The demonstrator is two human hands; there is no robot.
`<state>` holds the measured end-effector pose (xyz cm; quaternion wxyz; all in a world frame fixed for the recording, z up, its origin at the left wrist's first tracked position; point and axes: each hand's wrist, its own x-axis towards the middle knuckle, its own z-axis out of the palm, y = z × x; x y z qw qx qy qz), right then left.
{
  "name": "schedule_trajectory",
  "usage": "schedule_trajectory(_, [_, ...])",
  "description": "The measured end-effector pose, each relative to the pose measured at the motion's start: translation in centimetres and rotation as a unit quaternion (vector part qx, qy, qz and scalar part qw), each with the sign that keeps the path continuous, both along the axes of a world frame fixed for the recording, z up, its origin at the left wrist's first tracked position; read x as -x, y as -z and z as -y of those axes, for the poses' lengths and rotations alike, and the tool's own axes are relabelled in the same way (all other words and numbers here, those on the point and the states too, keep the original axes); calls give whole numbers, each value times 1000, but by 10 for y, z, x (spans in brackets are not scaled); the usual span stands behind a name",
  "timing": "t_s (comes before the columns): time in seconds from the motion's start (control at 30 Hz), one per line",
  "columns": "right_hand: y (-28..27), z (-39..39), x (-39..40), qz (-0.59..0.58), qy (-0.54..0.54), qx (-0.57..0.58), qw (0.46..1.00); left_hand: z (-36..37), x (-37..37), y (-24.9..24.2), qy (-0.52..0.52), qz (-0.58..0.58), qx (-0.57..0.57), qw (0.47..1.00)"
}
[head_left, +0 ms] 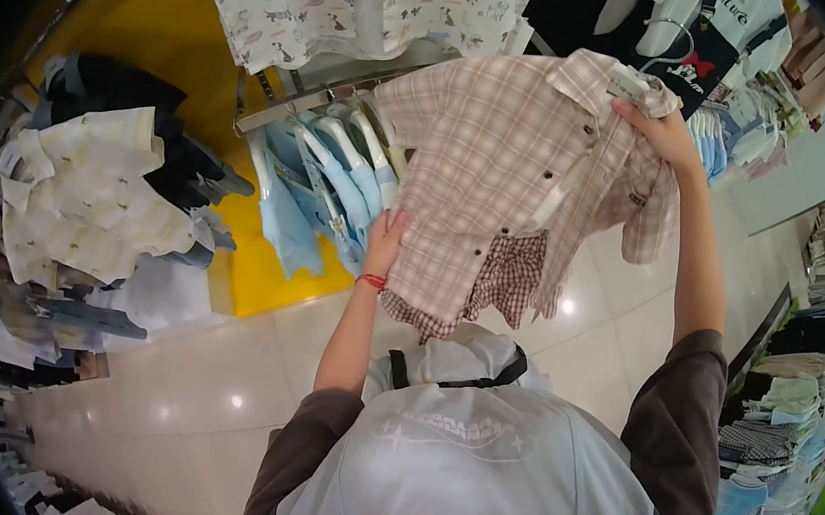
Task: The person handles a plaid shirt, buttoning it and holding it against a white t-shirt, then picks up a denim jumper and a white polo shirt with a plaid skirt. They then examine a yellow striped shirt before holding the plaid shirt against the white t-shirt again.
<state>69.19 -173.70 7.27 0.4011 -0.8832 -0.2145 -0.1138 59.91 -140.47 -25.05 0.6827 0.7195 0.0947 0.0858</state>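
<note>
A beige plaid shirt (505, 147) with dark buttons hangs tilted in front of me, and small-checked cloth (511, 273) shows below it. My right hand (659, 133) is closed on the shirt near its collar, beside the metal hanger hook (671, 43). At the shirt's left side edge, my left hand (386, 240) touches the fabric; its fingers are partly hidden, and I cannot tell how firmly they close. Left of the shirt, several light blue garments (282, 209) hang on white hangers from a metal rail (297, 110).
A white printed garment (359, 1) hangs above the rail. To the left, a pale yellow shirt (87, 193) hangs before a yellow panel (270, 278). Racks of folded clothes (783, 417) line the right side. The tiled floor (208, 387) lies below.
</note>
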Motion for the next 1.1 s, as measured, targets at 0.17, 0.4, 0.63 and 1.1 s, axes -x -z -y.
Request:
schedule_trajectory(0.17, [-10,-29,-11,65,-76,3,995,-30,23,-34,-81,-55,-109,989])
schedule_trajectory(0.4, [-38,-104,-3,90,-217,-5,972,-9,41,-35,-318,190,-102,923])
schedule_trajectory(0.63, [-59,-172,-42,206,-234,33,950,30,46,-159,-76,350,-505,785])
schedule_trajectory(1.1, [-73,-170,-92,167,-181,-16,969,-63,-19,-223,-154,258,-692,656])
